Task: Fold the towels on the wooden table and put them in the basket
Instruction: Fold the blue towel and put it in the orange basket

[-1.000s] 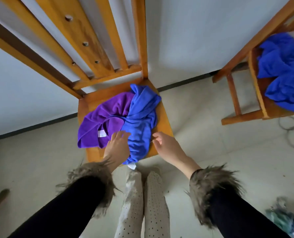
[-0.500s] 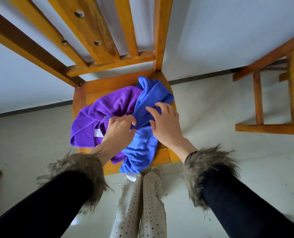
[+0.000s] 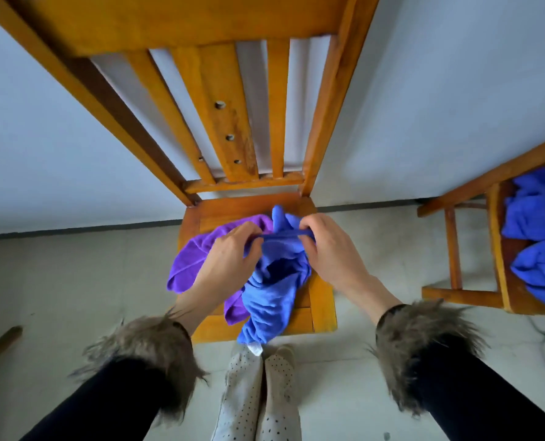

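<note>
Two hands pinch one blue towel's edge, taut between them.

Curled fingers (image 3: 251, 246) of the left hand (image 3: 229, 259) and right hand (image 3: 331, 249) grip the blue towel (image 3: 271, 297), draped over the chair seat (image 3: 320, 300) beside a purple towel (image 3: 194, 259). More blue cloth (image 3: 538, 230) fills a second chair (image 3: 468, 275) rightward.
</note>
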Tool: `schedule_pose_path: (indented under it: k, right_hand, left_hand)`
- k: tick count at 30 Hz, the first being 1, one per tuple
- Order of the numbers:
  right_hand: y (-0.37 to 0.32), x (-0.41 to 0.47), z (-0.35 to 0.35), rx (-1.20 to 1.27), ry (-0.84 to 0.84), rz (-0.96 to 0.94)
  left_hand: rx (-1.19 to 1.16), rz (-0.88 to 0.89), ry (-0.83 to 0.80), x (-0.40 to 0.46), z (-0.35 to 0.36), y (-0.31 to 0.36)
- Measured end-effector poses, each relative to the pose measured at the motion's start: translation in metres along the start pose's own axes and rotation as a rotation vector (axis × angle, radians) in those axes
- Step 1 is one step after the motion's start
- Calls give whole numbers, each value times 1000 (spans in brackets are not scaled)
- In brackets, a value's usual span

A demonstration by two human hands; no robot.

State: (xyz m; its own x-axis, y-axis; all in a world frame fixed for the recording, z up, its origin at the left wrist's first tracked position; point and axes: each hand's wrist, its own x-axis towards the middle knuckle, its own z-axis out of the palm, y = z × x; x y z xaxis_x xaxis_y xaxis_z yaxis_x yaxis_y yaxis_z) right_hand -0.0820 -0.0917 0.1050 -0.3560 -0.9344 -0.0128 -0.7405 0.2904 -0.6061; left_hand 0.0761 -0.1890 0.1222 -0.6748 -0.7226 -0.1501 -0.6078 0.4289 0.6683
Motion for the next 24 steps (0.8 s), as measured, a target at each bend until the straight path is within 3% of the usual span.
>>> schedule_pose_path:
  k: [7, 14, 19, 24]
  right_hand:
    - [-99, 32, -98, 179, 129, -93]
    - [-208, 36, -178, 166, 161, -290]
    - [-319, 32, -202, 141, -73, -522]
    - [-434, 15, -177, 248, -293, -628]
  left_hand:
    - [-78, 107, 182, -29, -141, 81]
    - [-28, 65, 449, -96, -257, 127]
    - [3, -32, 628, -160, -337, 121]
    - [77, -159, 753, -245, -399, 90]
